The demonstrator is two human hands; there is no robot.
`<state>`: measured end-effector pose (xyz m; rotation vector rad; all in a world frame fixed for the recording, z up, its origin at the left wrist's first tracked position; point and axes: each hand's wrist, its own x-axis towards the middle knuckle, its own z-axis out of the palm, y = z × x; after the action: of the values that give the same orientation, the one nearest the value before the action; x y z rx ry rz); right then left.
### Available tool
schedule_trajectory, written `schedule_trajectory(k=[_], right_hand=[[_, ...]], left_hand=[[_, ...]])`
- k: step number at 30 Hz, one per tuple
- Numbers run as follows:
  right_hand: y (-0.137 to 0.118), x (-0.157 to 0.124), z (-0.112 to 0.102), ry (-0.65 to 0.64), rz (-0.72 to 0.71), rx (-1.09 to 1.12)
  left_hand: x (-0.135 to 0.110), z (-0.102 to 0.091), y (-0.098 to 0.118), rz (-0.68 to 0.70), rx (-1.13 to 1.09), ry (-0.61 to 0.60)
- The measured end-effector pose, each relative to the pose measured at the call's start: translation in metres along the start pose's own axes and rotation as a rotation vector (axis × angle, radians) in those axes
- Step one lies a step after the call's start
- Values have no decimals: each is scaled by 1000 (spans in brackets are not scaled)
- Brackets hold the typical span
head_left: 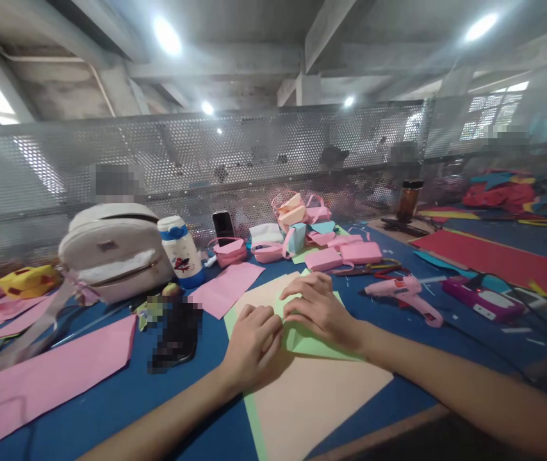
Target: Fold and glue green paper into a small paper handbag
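Note:
My left hand [252, 344] rests with curled fingers on a light green sheet of paper [314, 342] that lies on a peach sheet [312, 397] on the blue table. My right hand [318, 306] lies beside it with fingers spread flat, pressing the green sheet where it is folded. The two hands almost touch at the fold. Nothing else is in either hand.
A pink glue gun [404, 296] lies to the right, scissors [369, 268] behind it. Pink folded paper boxes [345, 255], a phone [223, 227], a white bottle [180, 250] and a white bag [113, 253] stand at the back. Pink sheets [47, 378] lie on the left. A perforated metal screen [235, 153] closes the back.

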<state>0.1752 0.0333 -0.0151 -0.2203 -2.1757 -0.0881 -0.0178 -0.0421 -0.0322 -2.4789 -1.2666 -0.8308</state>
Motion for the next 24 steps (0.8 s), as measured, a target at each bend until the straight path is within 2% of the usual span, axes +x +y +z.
schedule_trajectory(k=[4, 10, 16, 24], right_hand=[[2, 0, -2, 21, 108, -38], [4, -1, -3, -34, -18, -74], [1, -1, 0, 22, -18, -102], [-2, -4, 6, -32, -19, -80]], left_hand=[[-1, 0, -1, -3, -17, 12], [-1, -1, -1, -2, -38, 12], [-1, 0, -2, -10, -42, 25], [-2, 3, -3, -17, -71, 46]])
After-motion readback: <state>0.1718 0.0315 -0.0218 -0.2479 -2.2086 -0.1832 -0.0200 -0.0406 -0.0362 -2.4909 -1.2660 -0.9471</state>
